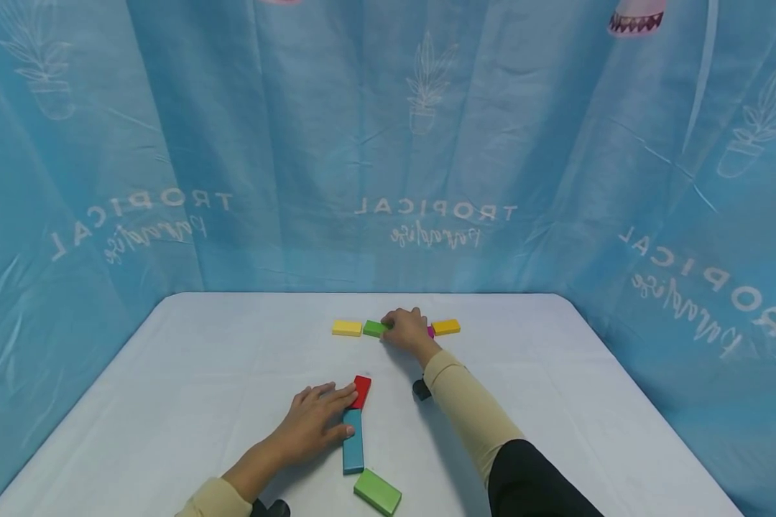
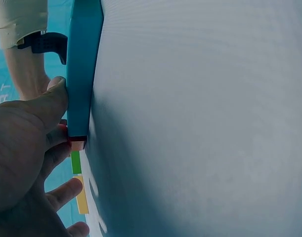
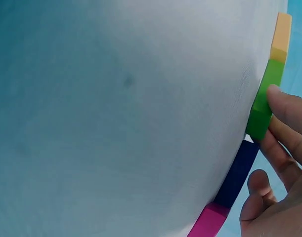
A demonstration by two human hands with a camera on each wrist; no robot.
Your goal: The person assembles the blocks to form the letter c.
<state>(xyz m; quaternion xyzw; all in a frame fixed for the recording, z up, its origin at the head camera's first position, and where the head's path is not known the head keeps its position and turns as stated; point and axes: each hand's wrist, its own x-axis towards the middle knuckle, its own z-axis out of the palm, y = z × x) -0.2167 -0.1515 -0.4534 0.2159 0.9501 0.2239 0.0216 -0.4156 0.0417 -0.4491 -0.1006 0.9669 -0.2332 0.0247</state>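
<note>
My right hand [image 1: 409, 332] is at the far row of blocks and pinches a green block [image 3: 264, 98] that lies in it. A yellow block [image 1: 347, 328] is at the green one's left. On its other side come a dark blue block [image 3: 237, 173], a magenta block [image 3: 209, 220] and an orange-yellow block [image 1: 446, 327]. The hand hides the dark blue block in the head view. Nearer, my left hand [image 1: 313, 424] rests with extended fingers on a red block [image 1: 362, 391], its thumb touching a teal block [image 1: 353, 452] set end to end with it.
A light green block [image 1: 378, 492] lies angled just past the teal block's near end. All the blocks lie on a white-covered table [image 1: 233, 352]. A blue printed curtain [image 1: 297, 143] surrounds its back and sides.
</note>
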